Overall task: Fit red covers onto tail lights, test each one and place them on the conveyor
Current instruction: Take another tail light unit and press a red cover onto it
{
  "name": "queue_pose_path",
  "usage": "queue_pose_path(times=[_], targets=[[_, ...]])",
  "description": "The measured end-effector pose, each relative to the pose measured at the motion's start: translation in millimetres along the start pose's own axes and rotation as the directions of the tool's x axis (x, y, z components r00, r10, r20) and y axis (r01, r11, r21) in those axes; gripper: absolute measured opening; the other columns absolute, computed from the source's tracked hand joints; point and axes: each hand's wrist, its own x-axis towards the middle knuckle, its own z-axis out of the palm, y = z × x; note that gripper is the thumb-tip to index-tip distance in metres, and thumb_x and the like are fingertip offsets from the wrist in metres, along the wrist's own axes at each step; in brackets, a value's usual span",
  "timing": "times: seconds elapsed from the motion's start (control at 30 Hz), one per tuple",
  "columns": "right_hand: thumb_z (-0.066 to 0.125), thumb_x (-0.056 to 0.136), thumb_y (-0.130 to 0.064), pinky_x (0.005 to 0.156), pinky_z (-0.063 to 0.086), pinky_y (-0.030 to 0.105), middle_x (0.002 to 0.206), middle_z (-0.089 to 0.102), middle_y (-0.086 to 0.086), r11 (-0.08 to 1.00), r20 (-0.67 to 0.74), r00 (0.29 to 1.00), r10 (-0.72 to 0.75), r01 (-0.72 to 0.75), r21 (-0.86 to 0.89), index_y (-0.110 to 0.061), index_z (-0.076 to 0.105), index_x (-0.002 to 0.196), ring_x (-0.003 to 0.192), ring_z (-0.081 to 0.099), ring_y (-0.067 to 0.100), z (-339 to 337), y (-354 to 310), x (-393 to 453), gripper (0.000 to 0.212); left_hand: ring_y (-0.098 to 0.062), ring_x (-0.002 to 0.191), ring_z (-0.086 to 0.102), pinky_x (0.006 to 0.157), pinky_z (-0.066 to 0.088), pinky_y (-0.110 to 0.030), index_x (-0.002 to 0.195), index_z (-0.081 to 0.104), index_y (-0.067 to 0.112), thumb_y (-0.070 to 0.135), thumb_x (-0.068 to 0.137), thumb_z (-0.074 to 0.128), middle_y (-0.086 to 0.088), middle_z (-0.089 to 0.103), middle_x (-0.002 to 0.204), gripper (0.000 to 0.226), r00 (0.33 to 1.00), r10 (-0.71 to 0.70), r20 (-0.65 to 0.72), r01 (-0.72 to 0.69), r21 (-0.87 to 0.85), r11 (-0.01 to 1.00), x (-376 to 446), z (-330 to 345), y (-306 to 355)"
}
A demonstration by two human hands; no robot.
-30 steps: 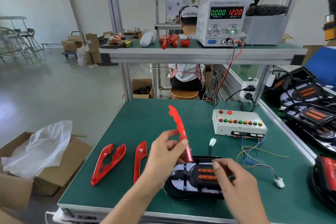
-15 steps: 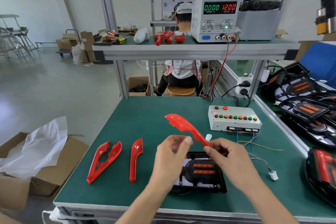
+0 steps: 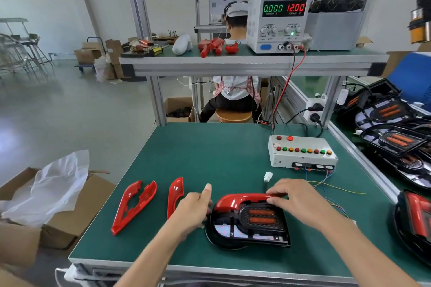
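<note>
Two hands work one tail light (image 3: 250,226) on the green bench (image 3: 210,151): right hand (image 3: 296,198) grasps its red cover (image 3: 235,200), left hand (image 3: 193,209) curls against its edge. Two spare covers (image 3: 134,206) lie left. Power supply (image 3: 277,21) reads "0.000" and "12.00".

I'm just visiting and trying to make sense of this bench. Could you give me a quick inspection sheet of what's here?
Surface: green table, mat looks intact.
Job's things: red cover lies along the far edge of the tail light; two spare covers lie to its left.
Clutter: nothing seen on the mat.
Hands: left hand at the cover's left end, grip hidden; right hand curled over its right end.
Cables: loose coloured wires run from the button box; white connector is unplugged.
Surroundings: power supply reads 12.00; more tail lights on the right; cardboard box on the left; seated person behind.
</note>
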Motion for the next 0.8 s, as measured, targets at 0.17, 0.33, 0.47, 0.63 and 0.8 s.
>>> queue_pose_path(times=[0.17, 0.33, 0.47, 0.63, 0.8], targets=[[0.068, 0.093, -0.039, 0.092, 0.048, 0.027, 0.102, 0.068, -0.019, 0.999, 0.021, 0.999, -0.032, 0.032, -0.001, -0.03, 0.078, 0.108, 0.095, 0.063, 0.001, 5, 5, 0, 0.019, -0.02, 0.057, 0.043, 0.063, 0.039, -0.031, 0.068, 0.04, 0.019, 0.06, 0.101, 0.043, 0.005, 0.046, 0.059, 0.053, 0.995, 0.062, 0.077, -0.073, 0.152, 0.986, -3, 6, 9], [0.071, 0.091, -0.039, 0.093, 0.046, 0.024, 0.104, 0.067, -0.02, 0.998, -0.038, 0.999, 0.003, 0.0, 0.07, -0.028, 0.078, 0.111, 0.096, 0.062, 0.0, 11, 8, -3, 0.023, -0.014, 0.06, 0.03, 0.06, 0.025, -0.033, 0.07, 0.036, 0.02, 0.054, 0.1, 0.051, 0.01, 0.032, 0.061, 0.048, 0.981, 0.182, 0.071, -0.192, 0.171, 0.966, -6, 8, 5], [0.074, 0.09, -0.034, 0.096, 0.044, 0.023, 0.105, 0.066, -0.023, 0.985, -0.083, 0.996, 0.016, -0.002, 0.171, -0.028, 0.077, 0.113, 0.099, 0.061, -0.004, 15, 9, -10, 0.025, -0.006, 0.058, 0.036, 0.062, 0.032, -0.029, 0.068, 0.051, 0.02, 0.045, 0.103, 0.053, 0.015, 0.042, 0.06, 0.043, 0.97, 0.24, 0.046, -0.243, 0.102, 0.965, -11, 10, -3], [0.073, 0.092, -0.034, 0.092, 0.037, 0.008, 0.112, 0.062, -0.033, 0.963, -0.122, 0.992, 0.024, 0.01, 0.271, -0.038, 0.073, 0.118, 0.109, 0.055, -0.01, 25, 10, -25, 0.026, -0.004, 0.06, 0.037, 0.062, 0.032, -0.024, 0.076, 0.057, 0.01, 0.038, 0.105, 0.053, 0.016, 0.041, 0.062, 0.04, 0.968, 0.25, 0.033, -0.249, -0.016, 0.968, -16, 10, -7], [0.066, 0.095, -0.039, 0.098, 0.042, 0.02, 0.121, 0.058, -0.036, 0.954, -0.154, 0.988, 0.022, 0.025, 0.297, -0.044, 0.071, 0.122, 0.116, 0.054, -0.01, 32, 8, -33, 0.027, -0.007, 0.07, 0.056, 0.075, 0.046, -0.023, 0.09, 0.07, 0.014, 0.04, 0.103, 0.057, 0.01, 0.063, 0.074, 0.031, 0.964, 0.258, 0.064, -0.253, -0.069, 0.965, -18, 9, -7]])
